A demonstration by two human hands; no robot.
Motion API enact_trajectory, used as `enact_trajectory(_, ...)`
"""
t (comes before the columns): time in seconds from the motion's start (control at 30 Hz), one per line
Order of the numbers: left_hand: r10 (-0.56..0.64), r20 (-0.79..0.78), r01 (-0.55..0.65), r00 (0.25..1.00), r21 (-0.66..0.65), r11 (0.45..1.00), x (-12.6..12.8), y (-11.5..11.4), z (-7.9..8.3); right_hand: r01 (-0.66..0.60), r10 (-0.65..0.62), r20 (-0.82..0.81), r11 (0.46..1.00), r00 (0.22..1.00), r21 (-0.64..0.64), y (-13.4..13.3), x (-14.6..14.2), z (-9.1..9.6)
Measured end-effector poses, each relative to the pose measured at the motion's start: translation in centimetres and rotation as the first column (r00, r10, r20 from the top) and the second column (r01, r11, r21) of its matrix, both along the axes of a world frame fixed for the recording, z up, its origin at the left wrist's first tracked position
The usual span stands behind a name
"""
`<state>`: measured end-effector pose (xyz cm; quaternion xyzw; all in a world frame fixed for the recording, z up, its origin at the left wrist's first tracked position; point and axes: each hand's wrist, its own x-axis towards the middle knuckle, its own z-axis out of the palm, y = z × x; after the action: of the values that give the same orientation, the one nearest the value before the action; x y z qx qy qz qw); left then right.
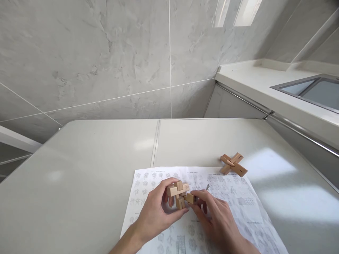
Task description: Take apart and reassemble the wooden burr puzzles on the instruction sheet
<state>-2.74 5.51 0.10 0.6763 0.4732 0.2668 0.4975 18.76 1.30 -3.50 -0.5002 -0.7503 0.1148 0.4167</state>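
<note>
Supporting the wooden cluster point(177, 191) in the left hand point(156, 207), clamping it between thumb and curled fingers above the printed sheet point(193, 233) on the white table point(92, 183). Pinching a wooden block point(190, 198) between thumb and index finger of the right hand point(220, 216), at the right side of the cluster. Apparently working on the joint between block and cluster; not showing clearly whether inserting or withdrawing. Next, probably calling for keeping the left-hand hold steady, lining the block up squarely with the cluster, and guiding it along a straight path without twisting. Partly concealing the contact, hence leaving the seating depth unconfirmed. Not touching the crossed wooden assembly point(233, 164), lying beyond the right hand at the sheet's far edge.
</note>
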Motion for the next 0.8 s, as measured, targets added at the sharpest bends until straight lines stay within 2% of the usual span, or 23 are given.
enact_trajectory(0.23,-0.035,-0.008,0.035,0.999,0.003,0.999,0.1,0.0,0.5,-0.047,0.047,0.001,0.999,0.999,-0.008,-0.1,0.2,0.0)
enact_trajectory(0.47,-0.084,-0.046,0.087,0.995,0.059,0.994,0.1,0.0,0.2,-0.086,0.086,-0.013,0.996,0.996,-0.005,0.0,0.3,0.6)
enact_trajectory(0.67,-0.081,-0.097,0.097,0.992,0.176,0.98,0.0,0.0,-0.1,-0.127,0.127,-0.022,0.992,0.992,0.0,0.0,0.3,0.9)
enact_trajectory(0.8,-0.105,-0.075,0.115,0.992,0.149,0.982,0.0,0.0,-0.2,-0.144,0.144,-0.076,0.99,0.987,-0.005,-0.1,0.3,1.1)
